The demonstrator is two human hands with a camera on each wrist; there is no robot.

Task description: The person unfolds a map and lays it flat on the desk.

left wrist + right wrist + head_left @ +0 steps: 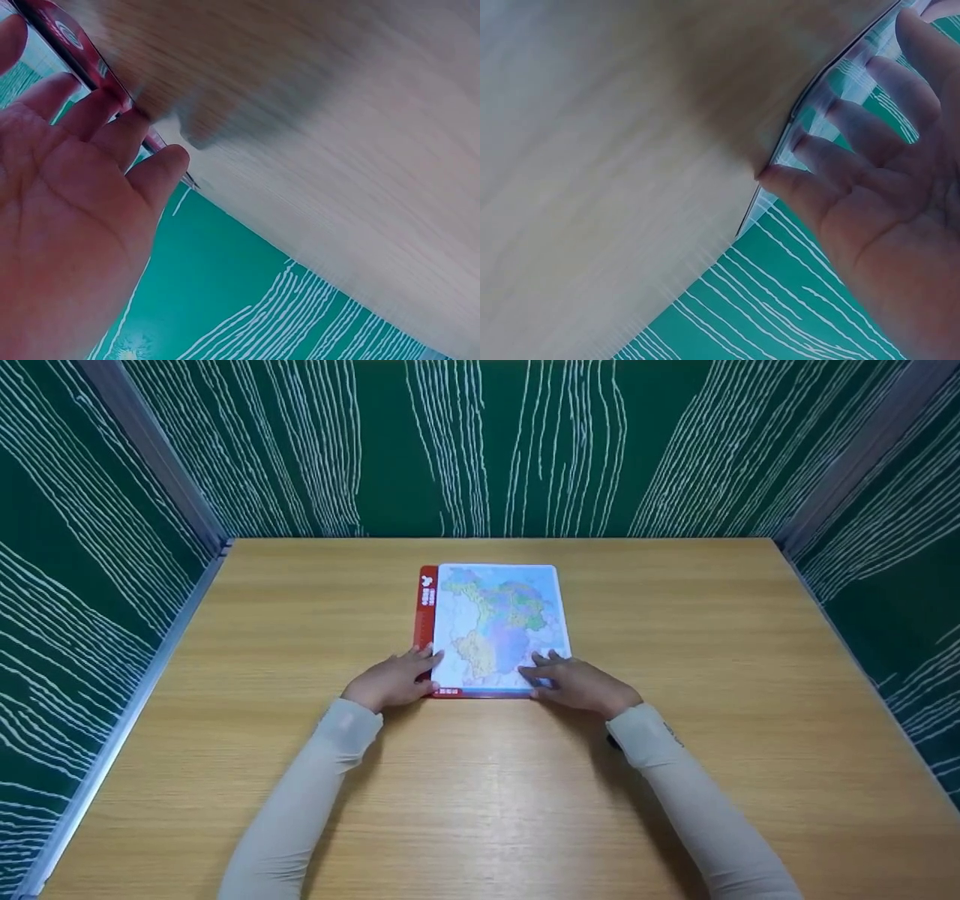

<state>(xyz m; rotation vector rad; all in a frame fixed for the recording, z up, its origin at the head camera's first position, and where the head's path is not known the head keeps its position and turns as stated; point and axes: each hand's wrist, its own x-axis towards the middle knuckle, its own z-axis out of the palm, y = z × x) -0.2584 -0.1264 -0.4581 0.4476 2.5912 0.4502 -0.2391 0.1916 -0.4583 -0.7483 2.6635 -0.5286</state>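
I can't read the small white lettering on the red border [424, 619] from here, and the right hand covers the near right corner of the map board [499, 622]. Both wrist views catch only a thin, glossy sliver of it, partly behind the fingers. At the right cuff [645, 731] I see a small dark thing, too hidden for me to name.

My view has the left hand [394, 679] with its fingers spread, fingertips resting on the red left edge. The right hand [583, 684] is spread as well, its fingers touching the map's near right part. Neither looks curled round the board.

The board lies flat on the table [495, 795], between the hands and reaching beyond them toward the green wall [390, 457].
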